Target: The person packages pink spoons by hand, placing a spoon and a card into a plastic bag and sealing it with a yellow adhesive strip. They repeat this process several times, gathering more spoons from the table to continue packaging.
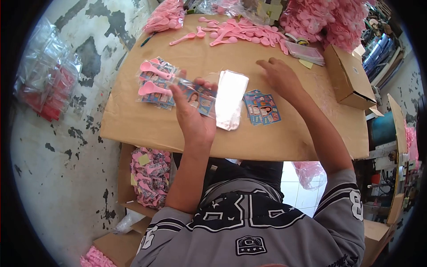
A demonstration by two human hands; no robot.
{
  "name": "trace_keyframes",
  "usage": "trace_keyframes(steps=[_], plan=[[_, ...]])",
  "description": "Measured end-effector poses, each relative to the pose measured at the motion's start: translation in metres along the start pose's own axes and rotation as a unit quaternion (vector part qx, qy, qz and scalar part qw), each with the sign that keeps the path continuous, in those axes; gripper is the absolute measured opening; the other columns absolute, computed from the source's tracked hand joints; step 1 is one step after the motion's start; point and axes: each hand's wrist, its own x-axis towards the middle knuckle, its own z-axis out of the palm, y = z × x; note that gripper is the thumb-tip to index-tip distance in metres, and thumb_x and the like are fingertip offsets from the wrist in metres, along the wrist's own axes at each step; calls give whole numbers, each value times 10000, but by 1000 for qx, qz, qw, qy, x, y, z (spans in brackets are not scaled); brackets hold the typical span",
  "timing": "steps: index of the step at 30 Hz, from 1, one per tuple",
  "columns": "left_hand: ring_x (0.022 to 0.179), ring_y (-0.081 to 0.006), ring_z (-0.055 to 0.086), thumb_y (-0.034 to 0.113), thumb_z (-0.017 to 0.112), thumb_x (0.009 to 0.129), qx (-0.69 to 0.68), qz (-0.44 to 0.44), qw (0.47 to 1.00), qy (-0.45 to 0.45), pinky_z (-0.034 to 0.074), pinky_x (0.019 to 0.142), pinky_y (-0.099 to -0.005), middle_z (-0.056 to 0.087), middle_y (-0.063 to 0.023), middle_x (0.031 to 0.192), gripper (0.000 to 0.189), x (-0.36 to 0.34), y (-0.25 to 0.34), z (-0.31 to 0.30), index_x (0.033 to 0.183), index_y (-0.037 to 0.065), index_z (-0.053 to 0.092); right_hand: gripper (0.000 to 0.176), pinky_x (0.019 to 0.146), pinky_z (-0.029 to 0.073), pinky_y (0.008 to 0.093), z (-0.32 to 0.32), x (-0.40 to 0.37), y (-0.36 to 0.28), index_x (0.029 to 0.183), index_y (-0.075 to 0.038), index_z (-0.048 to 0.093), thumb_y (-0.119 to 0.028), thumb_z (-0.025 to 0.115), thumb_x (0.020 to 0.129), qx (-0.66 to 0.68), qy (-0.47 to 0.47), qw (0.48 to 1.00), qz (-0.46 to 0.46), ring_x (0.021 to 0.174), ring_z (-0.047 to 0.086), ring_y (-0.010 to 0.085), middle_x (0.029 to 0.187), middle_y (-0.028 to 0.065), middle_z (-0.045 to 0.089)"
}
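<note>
My left hand (195, 115) is closed on a clear plastic bag with a blue printed card (200, 100) inside. Just left of it lie filled clear packets (155, 95), with pink spoons (153, 88) showing on top of the cards. A stack of shiny clear bags (232, 95) rests on the table to the right of this hand. Beside that stack is a small fanned pile of blue printed cards (263, 109). My right hand (282, 78) hovers above the cards, fingers stretched to the left and nothing visible in them. Loose pink spoons (240, 33) lie heaped at the far edge.
Large bags of pink spoons (329, 22) stand at the back right, another bag (164, 15) at back left. A cardboard box (349, 78) sits at the table's right edge. Below the table's left side, an open carton (151, 178) holds many packets. Plastic bags (46, 75) hang on the wall.
</note>
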Motion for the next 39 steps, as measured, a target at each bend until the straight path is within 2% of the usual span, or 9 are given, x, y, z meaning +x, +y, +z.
trace_keyframes(steps=[3, 7, 10, 20, 22, 25, 28, 37, 39], plan=[[1019, -229, 652, 495, 628, 1058, -26, 62, 997, 38, 546, 1100, -453, 654, -95, 1096, 565, 13, 9, -8, 1402, 52, 561, 306, 827, 566, 439, -55, -18, -34, 1267, -60, 672, -47, 636, 963, 102, 88, 991, 14, 877, 700, 314, 995, 134, 666], [1066, -241, 657, 495, 620, 1061, -43, 111, 993, 17, 544, 1107, -461, 661, -109, 1125, 574, 23, 11, -18, 1408, 43, 556, 222, 717, 507, 272, -84, -82, -51, 1183, -4, 642, -45, 716, 978, 336, 145, 920, 142, 820, 647, 115, 915, 30, 655], [1080, -248, 659, 500, 608, 1065, -49, 109, 993, -5, 537, 1120, -467, 663, -117, 1141, 588, 20, 5, -12, 1424, 39, 541, 141, 723, 497, 222, -70, -115, -71, 1090, -4, 643, -46, 728, 986, 551, 182, 781, 231, 829, 665, 112, 950, 42, 688], [1084, -250, 673, 537, 550, 1082, -17, -9, 998, -59, 522, 1124, -463, 653, -110, 1149, 640, -8, -28, 6, 1503, 68, 437, 189, 799, 602, 295, -38, -111, -141, 1171, 26, 636, -59, 710, 1019, 737, 103, 617, 257, 945, 738, 172, 1044, 125, 744], [1086, -274, 691, 563, 530, 1081, -28, -42, 997, -58, 538, 1090, -461, 662, -110, 1155, 682, -12, -30, 6, 1537, 78, 383, 214, 795, 600, 300, -42, -109, -142, 1195, 34, 628, -63, 710, 1022, 757, 81, 607, 227, 974, 749, 185, 1093, 149, 747], [1072, -247, 693, 524, 527, 1100, -24, -92, 993, -74, 566, 1047, -463, 664, -92, 1144, 625, -21, -33, 9, 1529, 87, 405, 231, 822, 572, 284, -40, -113, -133, 1174, 9, 614, -68, 746, 1000, 718, 57, 666, 195, 957, 713, 151, 1096, 100, 715], [1046, -183, 663, 441, 522, 1124, -28, -140, 986, -81, 551, 1095, -428, 652, -70, 1099, 524, -35, -38, 18, 1497, 78, 461, 248, 844, 534, 270, -25, -110, -137, 1116, -30, 599, -76, 792, 968, 610, 140, 756, 192, 927, 638, 108, 1052, 34, 649], [1091, -229, 720, 367, 501, 1142, -21, -264, 958, -114, 587, 1059, -457, 688, -128, 1203, 458, -33, -33, 15, 1477, 55, 482, 508, 888, 508, 286, -12, -111, -129, 1215, -78, 553, -160, 900, 854, 651, 94, 732, 180, 1016, 563, 105, 1151, 1, 580], [1140, -244, 706, 360, 503, 1141, 9, -270, 957, -108, 579, 1073, -461, 676, -145, 1251, 469, -30, -32, 12, 1488, 45, 472, 607, 915, 524, 336, -16, -110, -135, 1310, -90, 552, -186, 911, 831, 567, 143, 792, 177, 1089, 583, 163, 1214, 49, 608]])
